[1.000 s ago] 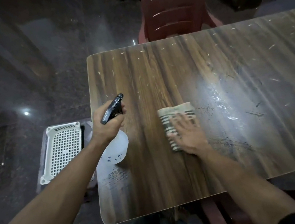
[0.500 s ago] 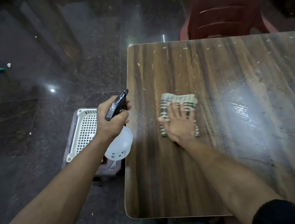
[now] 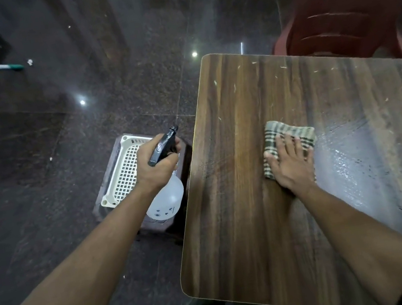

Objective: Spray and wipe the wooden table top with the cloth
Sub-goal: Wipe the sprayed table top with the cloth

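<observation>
- Wooden table top (image 3: 255,196): fills the right half of the view, with its rounded left corners at about 12 and 6 o'clock. Dark-brown grain, scattered pale flecks toward the far edge.
- Wet sheen (image 3: 350,162) on the wood at 3 o'clock of the cloth, a glossy patch with a dull streaked band above it.
- Cloth (image 3: 287,135): folded, checked in olive and cream, lying flat on the table top a little right of view centre, well in from the left edge.
- Right hand (image 3: 289,164): palm down on the near half of the cloth, fingers straight and spread, pressing it onto the wood; nothing is pinched or wrapped. The far half of the cloth shows beyond the fingertips at 12 o'clock.
- Left hand (image 3: 156,165): held off the table, at 9 o'clock of the cloth, just beside the table's left edge. Fingers curled tight around the neck of the spray bottle (image 3: 166,200).
- Bottle: black spray head (image 3: 164,145) sticks out above the fist and points toward 1 o'clock; the translucent white body hangs below the hand. Cannot tell whether a finger is on the trigger.
- White perforated basket (image 3: 124,176) sits under the left hand on a dark low stand (image 3: 169,226), on the floor at the table's 9 o'clock side.
- Red plastic chair (image 3: 340,4) stands at the table's far edge, at 1 o'clock of the view.
- Dark polished stone floor (image 3: 65,175), with light reflections.
</observation>
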